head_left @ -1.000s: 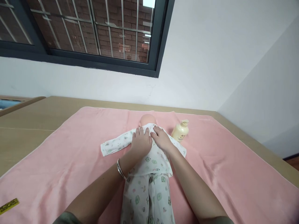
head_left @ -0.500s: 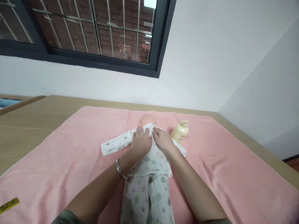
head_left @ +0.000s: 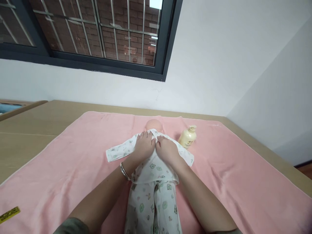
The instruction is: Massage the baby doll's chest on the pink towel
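A baby doll [head_left: 152, 124] lies on its back on a pink towel [head_left: 73, 162], head toward the wall, dressed in a white printed shirt and trousers [head_left: 152, 201]. My left hand [head_left: 144, 147] and my right hand [head_left: 167, 150] rest side by side on the doll's chest, fingers curled onto the shirt fabric just below the neck. A silver bangle sits on my left wrist. The shirt's left sleeve [head_left: 119, 150] lies spread flat on the towel.
A cream lotion bottle [head_left: 187, 137] lies on the towel just right of the doll's shoulder. The towel covers a wooden table [head_left: 29, 126] set against a white wall under a barred window. A yellow tag [head_left: 9, 214] lies at the towel's near left edge.
Both hands slid slightly up the doll's chest and drew together at the collar, fingers curling more onto the shirt.
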Action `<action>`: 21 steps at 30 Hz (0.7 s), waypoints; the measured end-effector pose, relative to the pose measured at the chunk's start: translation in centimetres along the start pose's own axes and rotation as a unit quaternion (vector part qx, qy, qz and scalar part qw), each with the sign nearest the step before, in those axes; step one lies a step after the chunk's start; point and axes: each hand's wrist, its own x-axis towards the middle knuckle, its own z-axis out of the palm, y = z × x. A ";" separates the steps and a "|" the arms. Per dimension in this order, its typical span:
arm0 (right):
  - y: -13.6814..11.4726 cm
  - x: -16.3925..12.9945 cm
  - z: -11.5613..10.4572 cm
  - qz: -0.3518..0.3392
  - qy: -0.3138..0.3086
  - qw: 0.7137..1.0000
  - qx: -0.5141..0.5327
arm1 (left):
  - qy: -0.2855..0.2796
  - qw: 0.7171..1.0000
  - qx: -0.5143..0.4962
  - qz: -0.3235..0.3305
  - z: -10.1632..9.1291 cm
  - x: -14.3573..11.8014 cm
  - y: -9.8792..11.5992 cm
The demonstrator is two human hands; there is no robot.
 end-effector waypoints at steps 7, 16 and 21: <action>2.1 1.4 1.0 -0.048 -0.020 0.997 0.049 | 0.007 1.000 0.007 -0.004 0.0 -0.3 0.5; 1.8 1.4 1.3 -0.033 -0.024 0.998 0.042 | -0.007 1.000 0.017 -0.010 -0.5 -0.2 0.7; 2.7 1.9 1.6 -0.051 -0.012 0.997 0.060 | -0.006 0.999 0.029 -0.015 -0.4 -0.6 0.9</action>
